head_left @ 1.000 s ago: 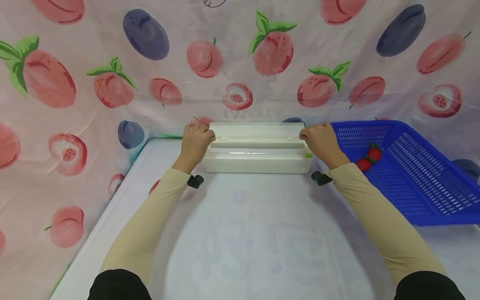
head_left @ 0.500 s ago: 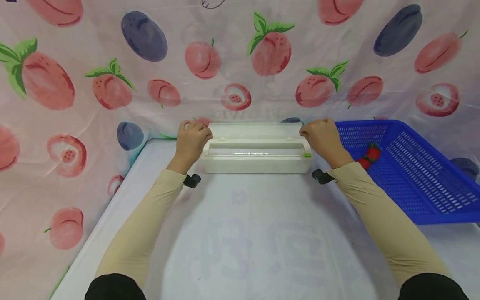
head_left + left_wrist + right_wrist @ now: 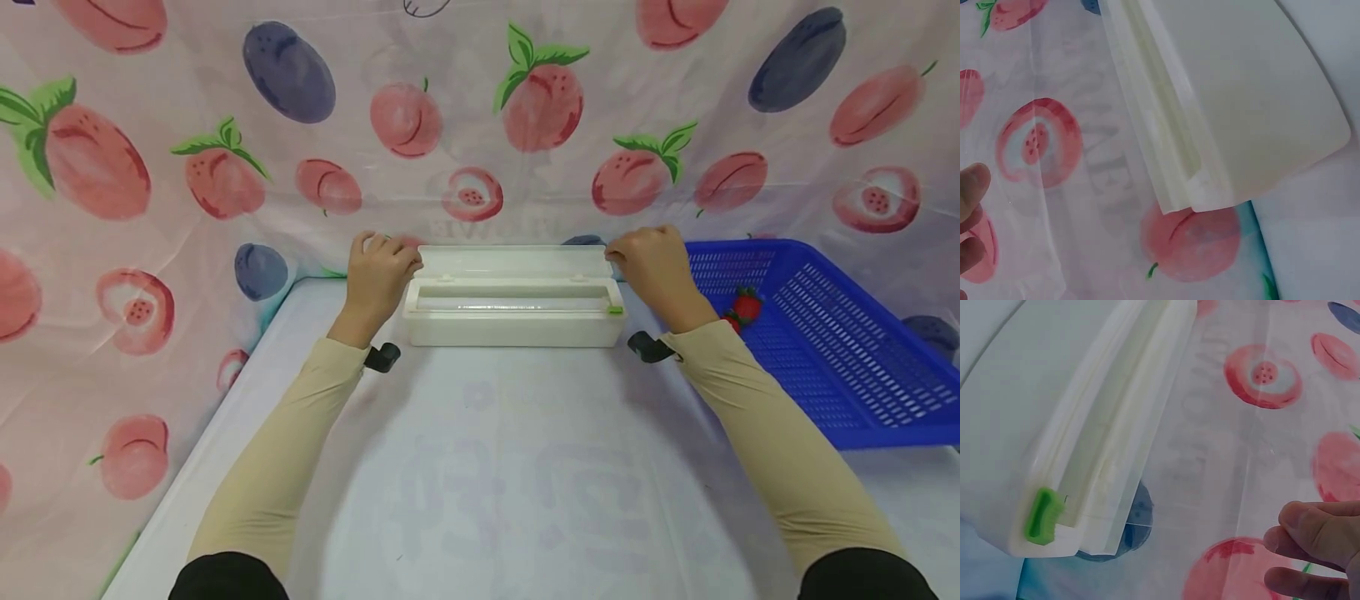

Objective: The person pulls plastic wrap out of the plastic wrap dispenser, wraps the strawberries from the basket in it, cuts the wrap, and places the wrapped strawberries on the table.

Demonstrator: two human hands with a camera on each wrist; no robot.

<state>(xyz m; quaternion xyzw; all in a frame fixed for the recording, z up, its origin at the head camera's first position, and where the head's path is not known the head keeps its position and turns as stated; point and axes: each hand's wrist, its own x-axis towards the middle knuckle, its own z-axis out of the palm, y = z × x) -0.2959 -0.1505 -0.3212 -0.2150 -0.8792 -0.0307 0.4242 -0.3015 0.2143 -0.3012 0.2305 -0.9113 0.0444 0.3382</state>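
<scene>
A white cling film dispenser [image 3: 517, 333] lies across the far part of the table, its lid [image 3: 517, 262] tipped back toward the cloth. Clear film on a roll [image 3: 517, 305] shows inside, and a green slide cutter [image 3: 1044, 515] sits at the right end. My left hand [image 3: 377, 283] is up beside the lid's left end. In the left wrist view its fingertips [image 3: 972, 187] appear apart from the dispenser. By the lid's right end is my right hand [image 3: 656, 271]. Its thumb and index fingertips [image 3: 1294, 515] meet, with nothing visible between them, away from the dispenser.
A blue plastic basket [image 3: 840, 342] stands at the right, under and beyond my right forearm, with strawberries [image 3: 746, 304] inside. Behind the dispenser hangs a fruit-print cloth [image 3: 480, 100]. White covering [image 3: 510, 458] spreads over the table in front.
The lid has swung farther back, exposing more of the roll. Both hands have moved slightly up and outward from the lid's ends. The dispenser and basket stay where they were.
</scene>
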